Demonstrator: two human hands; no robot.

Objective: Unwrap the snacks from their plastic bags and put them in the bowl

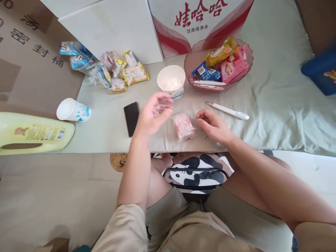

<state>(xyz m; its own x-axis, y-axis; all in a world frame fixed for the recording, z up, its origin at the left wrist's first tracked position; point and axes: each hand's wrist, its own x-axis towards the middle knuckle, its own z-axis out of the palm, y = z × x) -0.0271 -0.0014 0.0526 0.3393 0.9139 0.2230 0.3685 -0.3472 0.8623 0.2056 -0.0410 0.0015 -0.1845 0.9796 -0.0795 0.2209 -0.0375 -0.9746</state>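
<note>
I see a phone (130, 119) lying flat, a cup (75, 110) just beside a jug (52, 130), and a brown box (39, 75) far left.

hands (154, 114) loosely curled | pink packet (184, 127) between them | white bowl (179, 92) beyond

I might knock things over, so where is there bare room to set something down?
Widest: the cloth right of the pink bowl and white tool, left of the blue container.
Smaller: between the lying cup and the phone, nearer than the snack packets.
Crowded: the middle, where the left hand and right hand flank the pink packet near the white tub.
</note>
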